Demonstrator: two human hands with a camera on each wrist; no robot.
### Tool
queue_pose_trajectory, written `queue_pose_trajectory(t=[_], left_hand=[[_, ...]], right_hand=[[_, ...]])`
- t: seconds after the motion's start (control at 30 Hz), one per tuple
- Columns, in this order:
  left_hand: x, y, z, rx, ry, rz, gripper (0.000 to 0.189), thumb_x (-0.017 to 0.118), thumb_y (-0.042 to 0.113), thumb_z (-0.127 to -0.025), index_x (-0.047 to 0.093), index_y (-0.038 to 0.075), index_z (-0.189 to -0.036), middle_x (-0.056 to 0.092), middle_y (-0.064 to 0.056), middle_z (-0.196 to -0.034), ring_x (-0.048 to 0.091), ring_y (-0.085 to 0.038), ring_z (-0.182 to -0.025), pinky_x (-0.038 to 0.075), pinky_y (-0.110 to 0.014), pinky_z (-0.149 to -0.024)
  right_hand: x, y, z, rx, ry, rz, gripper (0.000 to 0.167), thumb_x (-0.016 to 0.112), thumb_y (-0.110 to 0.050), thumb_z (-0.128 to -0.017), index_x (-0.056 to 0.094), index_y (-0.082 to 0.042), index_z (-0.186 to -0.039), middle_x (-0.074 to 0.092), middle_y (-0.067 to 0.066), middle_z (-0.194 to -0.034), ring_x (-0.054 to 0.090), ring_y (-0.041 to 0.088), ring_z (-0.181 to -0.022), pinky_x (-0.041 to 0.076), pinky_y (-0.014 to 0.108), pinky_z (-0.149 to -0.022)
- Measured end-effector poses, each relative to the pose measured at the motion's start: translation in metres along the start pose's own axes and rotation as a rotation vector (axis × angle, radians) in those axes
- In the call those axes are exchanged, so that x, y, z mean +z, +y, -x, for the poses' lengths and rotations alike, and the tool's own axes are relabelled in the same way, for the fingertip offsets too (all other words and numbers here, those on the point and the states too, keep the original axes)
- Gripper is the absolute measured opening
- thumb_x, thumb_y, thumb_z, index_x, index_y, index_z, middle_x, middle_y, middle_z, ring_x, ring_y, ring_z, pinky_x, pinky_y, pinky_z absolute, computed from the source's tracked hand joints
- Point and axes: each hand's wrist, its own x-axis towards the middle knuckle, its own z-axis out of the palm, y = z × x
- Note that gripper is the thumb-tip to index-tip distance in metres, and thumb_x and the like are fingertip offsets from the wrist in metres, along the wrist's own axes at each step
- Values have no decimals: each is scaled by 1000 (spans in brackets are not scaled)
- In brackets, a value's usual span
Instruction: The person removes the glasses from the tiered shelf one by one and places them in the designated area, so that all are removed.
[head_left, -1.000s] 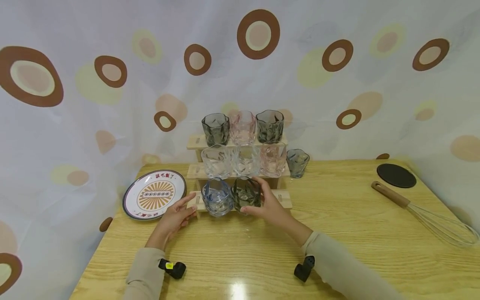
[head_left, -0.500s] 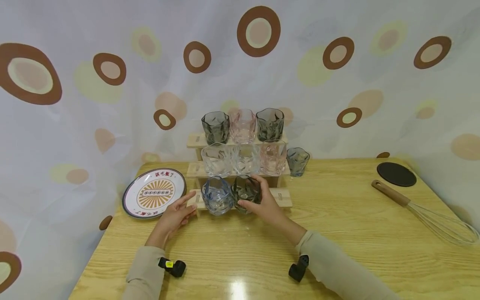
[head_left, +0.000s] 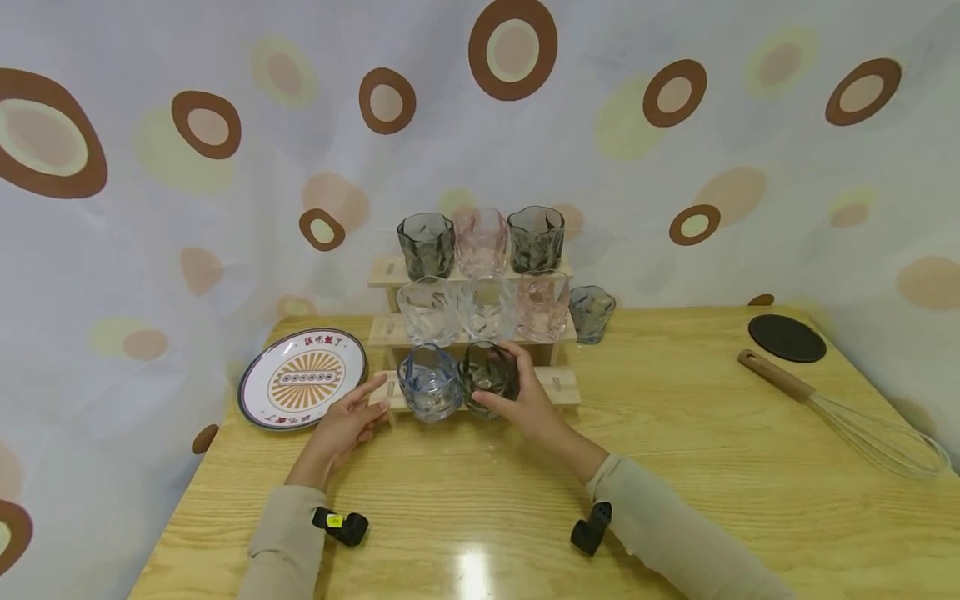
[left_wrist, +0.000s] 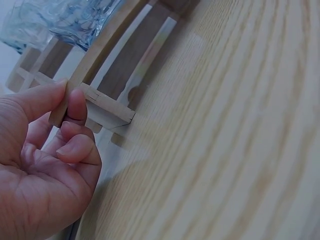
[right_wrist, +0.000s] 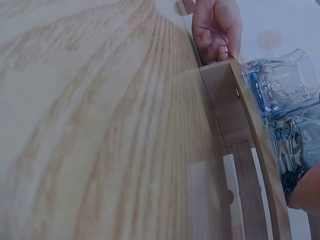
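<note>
A three-tier wooden rack (head_left: 562,385) bears glass tumblers with rippled walls. On its lowest tier, a blue-tinted tumbler (head_left: 430,387) stands at the left with a dark grey-green tumbler (head_left: 486,379) close beside it. My right hand (head_left: 531,406) grips the dark tumbler from the right, thumb across its front and fingers round the far side. My left hand (head_left: 343,431) pinches the left end of the lowest shelf. In the left wrist view, thumb and index finger (left_wrist: 76,107) hold that shelf end. Only part of the right hand (right_wrist: 306,192) shows in the right wrist view.
Clear and pink tumblers fill the middle tier; two grey ones and a pink one stand on top. A bluish-grey tumbler (head_left: 592,315) stands behind the rack's right side. A patterned plate (head_left: 262,400) lies left; a whisk (head_left: 776,375) and black round mat (head_left: 787,337) lie right.
My right wrist has swung slightly left, and its thumb has shifted left across the dark tumbler's front. The left hand keeps its hold on the shelf end. The head view has tilted slightly down.
</note>
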Motion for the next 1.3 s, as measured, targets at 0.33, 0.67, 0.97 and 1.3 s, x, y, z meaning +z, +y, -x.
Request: queue_pose_trajectory(t=[0.33, 0.67, 0.97, 1.3], left_hand=[[0, -1, 0, 3, -1, 18, 57, 58, 12, -95, 37, 16, -147, 61, 5, -78, 41, -4, -60, 33, -17, -52], [1, 0, 0, -3, 9, 24, 56, 58, 11, -95, 37, 16, -147, 58, 4, -78, 43, -4, -62, 33, -17, -52], [1, 0, 1, -18, 2, 20, 56, 58, 14, -95, 37, 19, -147, 55, 4, -82, 48, -6, -68, 33, -18, -53], [2, 1, 2, -18, 5, 19, 56, 58, 15, -95, 38, 19, -146, 54, 3, -81, 47, -6, -67, 33, -18, -53]], right_hand=[[2, -19, 5, 7, -4, 1, 75, 65, 0, -87, 16, 3, -144, 28, 28, -143, 26, 38, -134, 19, 54, -109], [2, -17, 5, 39, -3, 6, 74, 65, -5, -89, 17, -1, -145, 26, 22, -145, 24, 35, -136, 19, 54, -110], [2, -18, 5, 13, -6, -41, 74, 65, 0, -87, 18, 2, -145, 28, 26, -145, 26, 37, -136, 19, 53, -110], [-8, 14, 5, -38, 18, -56, 74, 71, -4, -84, 29, -11, -144, 32, 13, -146, 31, 29, -135, 24, 49, -110]])
